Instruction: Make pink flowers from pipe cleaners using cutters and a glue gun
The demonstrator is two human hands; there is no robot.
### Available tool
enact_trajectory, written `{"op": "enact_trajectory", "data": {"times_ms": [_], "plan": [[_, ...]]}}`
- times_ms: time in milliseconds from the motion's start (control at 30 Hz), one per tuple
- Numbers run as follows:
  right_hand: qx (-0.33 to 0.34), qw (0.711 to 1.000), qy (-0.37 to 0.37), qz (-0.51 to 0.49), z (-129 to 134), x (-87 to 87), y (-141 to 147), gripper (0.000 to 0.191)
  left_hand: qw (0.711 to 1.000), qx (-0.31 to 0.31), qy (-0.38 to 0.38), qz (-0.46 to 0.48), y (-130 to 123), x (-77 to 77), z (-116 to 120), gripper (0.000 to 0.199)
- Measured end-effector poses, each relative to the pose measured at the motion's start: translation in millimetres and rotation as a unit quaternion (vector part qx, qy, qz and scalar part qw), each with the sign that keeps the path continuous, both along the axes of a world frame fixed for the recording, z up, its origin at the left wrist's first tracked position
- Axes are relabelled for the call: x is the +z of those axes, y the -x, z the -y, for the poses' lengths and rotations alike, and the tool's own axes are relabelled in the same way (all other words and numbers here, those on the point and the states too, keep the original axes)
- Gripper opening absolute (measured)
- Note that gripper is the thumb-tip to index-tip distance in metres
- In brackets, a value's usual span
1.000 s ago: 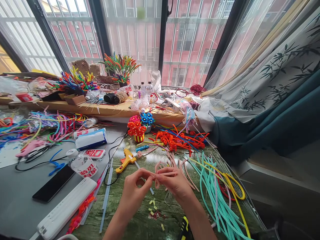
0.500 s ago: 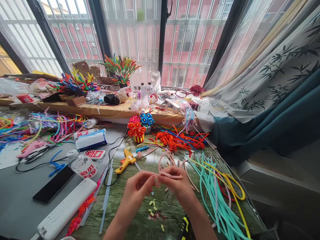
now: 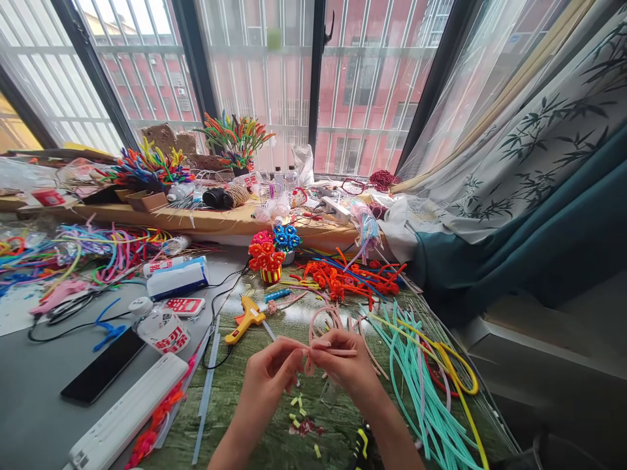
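Between my two hands is a pink pipe cleaner [image 3: 309, 365], bent into small loops, with a short end sticking out past my right fingers. My left hand [image 3: 274, 375] pinches it between thumb and forefinger from the left. Close beside it, my right hand [image 3: 347, 369] grips the same pipe cleaner, fingers closed around it. Behind my hands lie more loose pink pipe cleaners [image 3: 327, 318]. A few yellow-green snippets [image 3: 298, 414] are scattered on the green tabletop below. Partly hidden by my right forearm is a black-and-yellow tool handle [image 3: 361, 444].
A yellow glue gun [image 3: 246, 320] lies left of my hands, by clear glue sticks [image 3: 207, 385]. Turquoise pipe cleaners [image 3: 416, 385] spread at the right, orange ones [image 3: 337, 277] behind. Flowers in a striped pot [image 3: 271, 274] stand farther back. At left are a power strip [image 3: 130, 411] and a phone [image 3: 102, 365].
The view has tilted slightly. Both hands stay together on the pink pipe cleaner, and its loop and short end have shifted a little between the fingers.
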State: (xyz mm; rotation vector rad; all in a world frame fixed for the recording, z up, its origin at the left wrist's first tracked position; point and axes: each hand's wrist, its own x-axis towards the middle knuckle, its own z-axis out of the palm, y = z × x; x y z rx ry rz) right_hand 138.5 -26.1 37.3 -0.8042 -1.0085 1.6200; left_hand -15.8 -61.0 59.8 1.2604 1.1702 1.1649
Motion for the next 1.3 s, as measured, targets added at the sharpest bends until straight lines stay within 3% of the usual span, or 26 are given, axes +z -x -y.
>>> {"op": "enact_trajectory", "data": {"times_ms": [233, 533, 700, 967, 1133, 1300], "plan": [[0.032, 0.999, -0.012, 0.011, 0.2, -2.9, -2.0, 0.021, 0.999, 0.03, 0.014, -0.009, -1.6, 1.4, 0.3, 0.034], [0.026, 0.999, -0.024, 0.03, 2.3, 2.7, -1.6, 0.024, 0.997, 0.057, 0.024, -0.037, -4.7, 3.4, 2.4, 0.037], [0.03, 0.999, -0.023, 0.014, 2.2, 5.8, -0.9, 0.026, 0.998, 0.047, 0.031, -0.026, -3.2, -2.5, -0.5, 0.038], [0.024, 0.997, -0.009, 0.07, 1.5, 6.7, -4.3, 0.027, 0.998, 0.04, 0.018, -0.045, -2.1, -1.9, -1.4, 0.036], [0.032, 0.998, -0.013, 0.054, 0.9, 3.2, -2.5, 0.031, 0.997, 0.044, 0.054, -0.046, -4.4, 1.6, -0.8, 0.038], [0.036, 0.998, -0.027, 0.049, -2.4, -7.4, -1.1, 0.029, 0.993, 0.045, 0.106, 0.012, -6.2, 3.0, -0.6, 0.034]]}}
